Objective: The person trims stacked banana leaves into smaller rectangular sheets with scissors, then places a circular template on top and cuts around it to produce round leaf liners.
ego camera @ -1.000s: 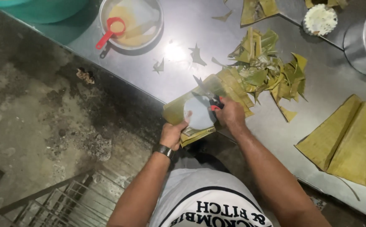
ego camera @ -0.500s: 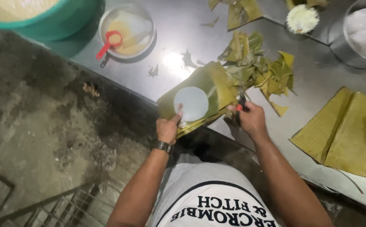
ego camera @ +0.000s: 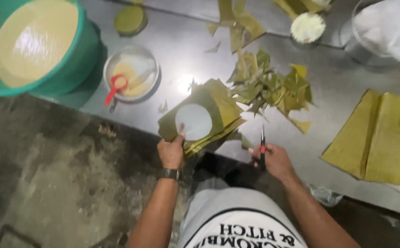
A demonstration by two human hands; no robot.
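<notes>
- Fingers of our left hand (ego camera: 171, 151) pinch a stack of green leaves (ego camera: 209, 117) with a white disc (ego camera: 193, 121) on top, at the steel table (ego camera: 181, 50) edge.
- Our right hand (ego camera: 275, 160) is closed around scissors (ego camera: 262, 149), blades pointing toward leaf scraps (ego camera: 273, 85).

Left hand (ego camera: 171, 153) fisted – right hand (ego camera: 275, 160) curled (fingers closed), arms forward

Glossy steel table (ego camera: 186, 41), matt leaves (ego camera: 218, 110), plastic tub (ego camera: 71, 59)
</notes>
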